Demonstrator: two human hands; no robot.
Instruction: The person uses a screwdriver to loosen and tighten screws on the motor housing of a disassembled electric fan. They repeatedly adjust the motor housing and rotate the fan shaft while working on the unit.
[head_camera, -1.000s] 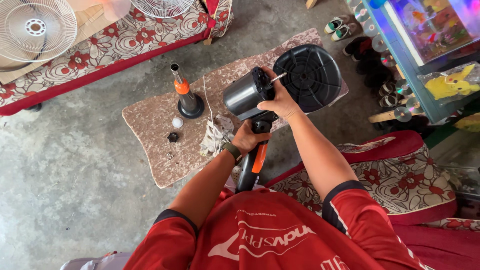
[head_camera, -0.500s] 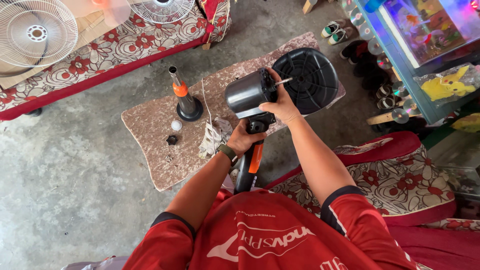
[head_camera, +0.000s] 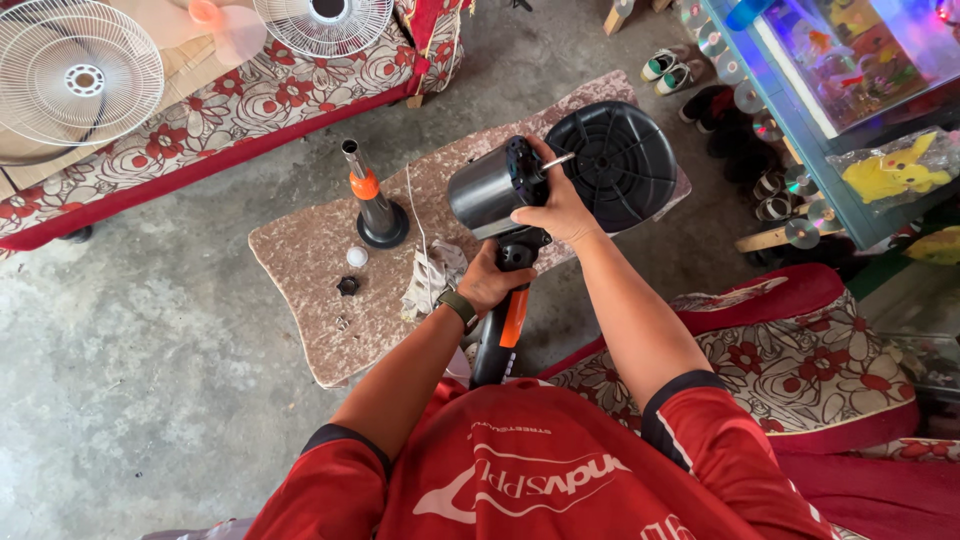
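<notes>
I hold a black fan motor housing (head_camera: 485, 190) on its black and orange stem (head_camera: 503, 330) above my lap. My left hand (head_camera: 490, 280) grips the neck just under the motor. My right hand (head_camera: 558, 210) wraps the front of the motor, with its metal shaft (head_camera: 558, 160) sticking out between my fingers. A black round fan base (head_camera: 622, 165) lies on the low stone-topped table (head_camera: 310, 260) just behind the motor. On that table stand a black and orange pole piece (head_camera: 372, 200), a white cap (head_camera: 356, 257), a black nut (head_camera: 348, 286) and a crumpled rag (head_camera: 432, 278).
Two white fan grilles (head_camera: 75, 75) (head_camera: 322, 22) and an orange blade (head_camera: 205, 20) rest on a flowered mattress (head_camera: 230, 110) at the top left. Sandals (head_camera: 672, 68) and shoes lie by a blue shelf (head_camera: 800, 120) at the right. A flowered cushion (head_camera: 800, 350) sits beside me.
The motor has been turned slightly, its front facing more to the right. Both hands keep their hold, and my view has shifted a little.
</notes>
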